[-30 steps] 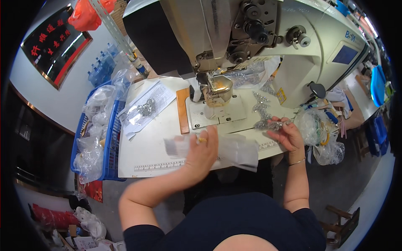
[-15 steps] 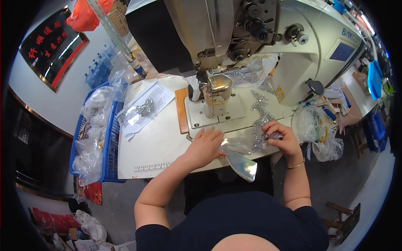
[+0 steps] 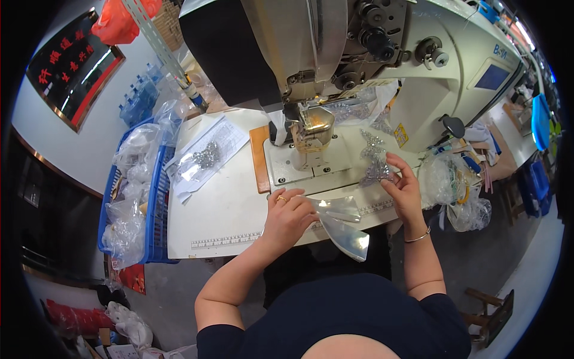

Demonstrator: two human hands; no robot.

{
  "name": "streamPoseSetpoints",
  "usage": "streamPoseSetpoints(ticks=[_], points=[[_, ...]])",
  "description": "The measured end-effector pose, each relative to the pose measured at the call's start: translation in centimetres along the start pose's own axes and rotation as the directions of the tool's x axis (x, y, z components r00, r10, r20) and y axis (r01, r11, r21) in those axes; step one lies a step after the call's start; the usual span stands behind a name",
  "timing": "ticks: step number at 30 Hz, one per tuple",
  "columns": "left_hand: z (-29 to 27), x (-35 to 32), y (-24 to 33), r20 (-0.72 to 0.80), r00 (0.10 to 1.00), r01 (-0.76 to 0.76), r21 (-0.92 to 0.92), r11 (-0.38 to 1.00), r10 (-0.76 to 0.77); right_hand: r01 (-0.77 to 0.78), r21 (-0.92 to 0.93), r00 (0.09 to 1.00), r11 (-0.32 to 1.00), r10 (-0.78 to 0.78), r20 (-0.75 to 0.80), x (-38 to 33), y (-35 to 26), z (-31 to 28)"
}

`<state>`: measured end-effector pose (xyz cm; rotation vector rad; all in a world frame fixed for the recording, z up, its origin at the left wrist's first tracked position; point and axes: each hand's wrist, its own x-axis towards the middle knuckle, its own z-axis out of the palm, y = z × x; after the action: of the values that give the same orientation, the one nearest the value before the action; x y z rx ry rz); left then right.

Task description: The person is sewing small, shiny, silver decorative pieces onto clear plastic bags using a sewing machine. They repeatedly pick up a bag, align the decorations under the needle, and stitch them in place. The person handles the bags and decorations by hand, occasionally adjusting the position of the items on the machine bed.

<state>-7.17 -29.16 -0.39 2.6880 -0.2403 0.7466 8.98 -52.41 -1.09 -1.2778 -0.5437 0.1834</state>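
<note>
My left hand [image 3: 288, 218] is at the near edge of the sewing machine's table, fingers curled over the narrow end of a shiny, see-through silvery piece [image 3: 347, 236] with flared lobes. The lobes reach right, and one hangs past the table edge. At the right, my right hand [image 3: 405, 188] has its thumb and forefinger apart beside a row of overlapping silver glitter pieces [image 3: 375, 161], touching its near end. The sewing machine's needle and presser area [image 3: 314, 128] stands beyond my hands; my left fingertips are partly hidden.
A blue basket [image 3: 158, 197] of clear plastic bags stands left of the table. White papers [image 3: 224, 140] carry a small heap of glitter pieces [image 3: 207, 157]. A wooden block [image 3: 259, 158] borders the machine plate. Clear bags [image 3: 445, 176] lie at right. A ruler strip [image 3: 224, 240] runs along the near edge.
My right hand has moved up to the glitter row, its pinch loosened. The row's near end has shifted away from me. My left fingers have curled more and moved slightly left and nearer.
</note>
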Motion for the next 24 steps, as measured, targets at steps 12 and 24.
streamPoseSetpoints(ticks=[12,24], points=[[-9.4,3.5,2.4,0.262,0.914,0.390,-0.778,0.492,-0.310,-0.311,0.208,0.944,0.927,0.277,0.178,1.6,-0.5,5.0],[-4.0,3.0,-0.4,0.281,0.848,0.490,-0.737,0.465,-0.449,-0.520,0.135,0.822,0.844,0.451,0.347,0.5,-1.2,9.2]])
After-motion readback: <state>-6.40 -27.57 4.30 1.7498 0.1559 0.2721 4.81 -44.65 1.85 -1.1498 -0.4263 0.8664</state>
